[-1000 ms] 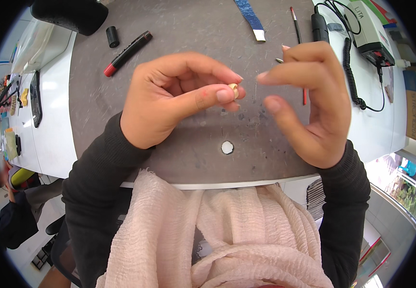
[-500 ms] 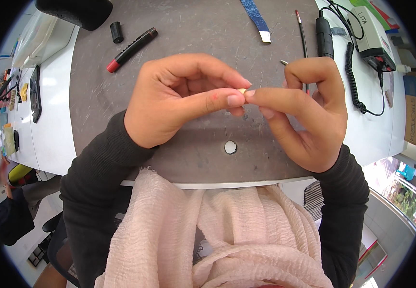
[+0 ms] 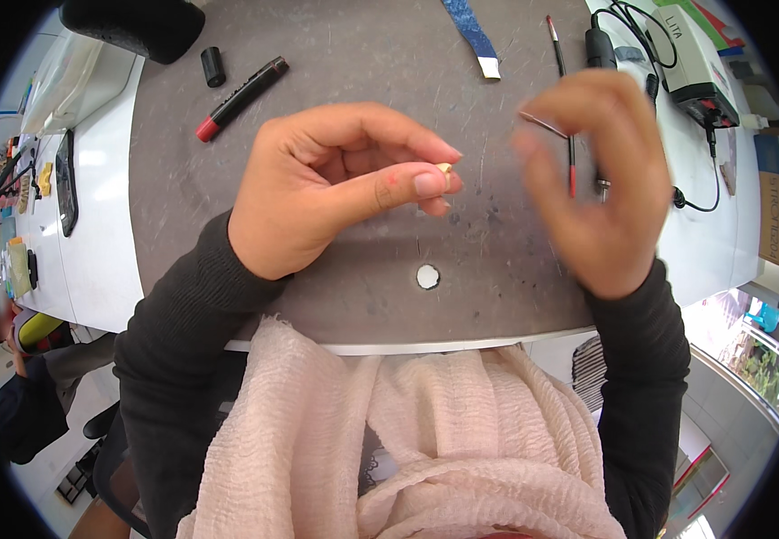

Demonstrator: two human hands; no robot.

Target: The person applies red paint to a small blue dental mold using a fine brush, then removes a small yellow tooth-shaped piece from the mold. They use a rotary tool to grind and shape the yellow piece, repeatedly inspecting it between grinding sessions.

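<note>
My left hand (image 3: 345, 180) is closed, with a tiny yellowish piece (image 3: 444, 168) pinched between the thumb and fingertips. Most of that piece is hidden by the fingers, so its kind does not show. Off to the right and apart from it, my right hand (image 3: 601, 180) is raised over the mat, bent at the fingers and smeared by motion. Whether anything is in it I cannot make out. Close to its fingertips are a thin metal pointed tool (image 3: 544, 124) and a slim brush with a red end (image 3: 572, 171).
A grey scratched mat (image 3: 354, 296) with a white round spot covers the table. On it lie a black-and-red marker (image 3: 244, 97), its cap (image 3: 213, 67) and a blue strip (image 3: 472, 36). At right stand a dark handpiece (image 3: 599, 47) and a corded control box (image 3: 697, 67); a phone (image 3: 66, 184) lies left.
My right hand has come away from the small piece and moved right and slightly up. My left hand still pinches the piece in nearly the same place.
</note>
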